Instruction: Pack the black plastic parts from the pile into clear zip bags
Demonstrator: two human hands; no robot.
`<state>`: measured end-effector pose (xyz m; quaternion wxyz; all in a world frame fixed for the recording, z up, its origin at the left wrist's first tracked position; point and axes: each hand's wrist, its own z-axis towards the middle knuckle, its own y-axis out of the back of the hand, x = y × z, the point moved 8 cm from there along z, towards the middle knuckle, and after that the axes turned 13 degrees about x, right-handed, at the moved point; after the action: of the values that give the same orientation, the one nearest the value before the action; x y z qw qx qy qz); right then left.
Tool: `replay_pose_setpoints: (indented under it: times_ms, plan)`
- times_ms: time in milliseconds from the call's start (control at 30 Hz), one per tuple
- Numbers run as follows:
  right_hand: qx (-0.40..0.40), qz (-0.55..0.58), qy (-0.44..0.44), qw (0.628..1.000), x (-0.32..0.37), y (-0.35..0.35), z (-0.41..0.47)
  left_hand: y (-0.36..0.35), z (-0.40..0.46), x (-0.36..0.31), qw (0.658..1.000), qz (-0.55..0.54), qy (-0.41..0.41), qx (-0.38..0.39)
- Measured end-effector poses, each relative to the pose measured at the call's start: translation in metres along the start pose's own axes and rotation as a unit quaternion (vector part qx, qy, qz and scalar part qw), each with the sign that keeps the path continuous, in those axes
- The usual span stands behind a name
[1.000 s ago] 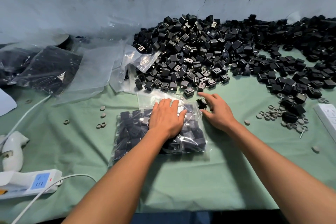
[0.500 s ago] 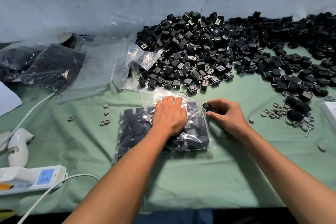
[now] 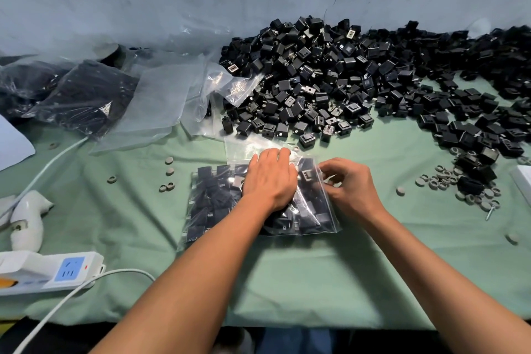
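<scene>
right hand (image 3: 349,187) pinches bag (image 3: 218,210) edge

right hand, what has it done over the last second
The right hand picked a loose black part off the cloth beside the bag, drew in, and its fingers now curl at the zip bag edge. The left hand stayed flat on the bag; the pile is unchanged.

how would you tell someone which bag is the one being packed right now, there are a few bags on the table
Start from the big pile of black parts along the wall and come straight toward the near edge of the green cloth. The clear zip bag lies flat there, alone among the bags in having both hands on it.
</scene>
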<state>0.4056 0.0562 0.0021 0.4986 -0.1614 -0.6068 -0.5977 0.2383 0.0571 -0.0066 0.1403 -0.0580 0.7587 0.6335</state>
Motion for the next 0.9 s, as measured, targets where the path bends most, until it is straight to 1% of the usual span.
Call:
replay_pose_setpoints:
  times_ms: [100, 167, 200, 233, 333, 367, 433, 533, 567, 600, 700, 767, 900]
  plan:
    - [0.032, 0.066, -0.036, 0.997, -0.004, -0.010, 0.003, 0.000, 0.000, 0.000, 1.000, -0.001, -0.002, -0.008]
    - [0.042, 0.170, -0.082, 0.981, -0.008, -0.014, 0.005, 0.001, 0.000, 0.000, 1.000, 0.000, -0.003, -0.013]
    - [0.033, 0.205, -0.106, 0.972, -0.009, -0.014, 0.007, 0.001, 0.000, 0.000, 1.000, 0.000, -0.003, -0.015]
    - [0.016, 0.211, -0.125, 0.969, -0.009, -0.012, 0.008, 0.001, 0.000, 0.000, 1.000, 0.000, -0.004, -0.017]
    - [-0.022, 0.095, -0.175, 0.980, -0.008, -0.008, 0.010, 0.003, 0.000, 0.000, 1.000, 0.002, -0.003, -0.022]
    - [-0.026, 0.076, -0.190, 0.979, -0.008, -0.008, 0.012, 0.003, 0.000, 0.000, 1.000, 0.002, -0.003, -0.025]
    - [-0.026, 0.103, -0.209, 0.972, -0.008, -0.011, 0.014, 0.004, -0.001, -0.001, 1.000, 0.004, -0.004, -0.029]
    - [-0.026, 0.255, -0.213, 0.943, -0.009, -0.019, 0.017, 0.005, -0.002, -0.002, 0.999, 0.006, -0.007, -0.035]
    - [-0.024, 0.276, -0.210, 0.938, -0.008, -0.021, 0.017, 0.005, -0.002, -0.002, 0.999, 0.004, -0.007, -0.038]
    - [-0.025, 0.275, -0.209, 0.938, -0.007, -0.021, 0.018, 0.005, -0.002, -0.001, 0.999, 0.002, -0.007, -0.042]
    - [-0.050, 0.200, -0.225, 0.952, -0.009, -0.017, 0.014, 0.005, -0.002, -0.002, 0.999, -0.003, -0.008, -0.049]
    - [-0.053, 0.175, -0.231, 0.956, -0.007, -0.019, 0.013, 0.005, -0.002, -0.001, 0.999, -0.002, -0.009, -0.053]
    - [-0.007, 0.233, -0.213, 0.949, -0.002, -0.026, 0.021, 0.009, -0.002, -0.005, 0.998, 0.014, -0.012, -0.060]
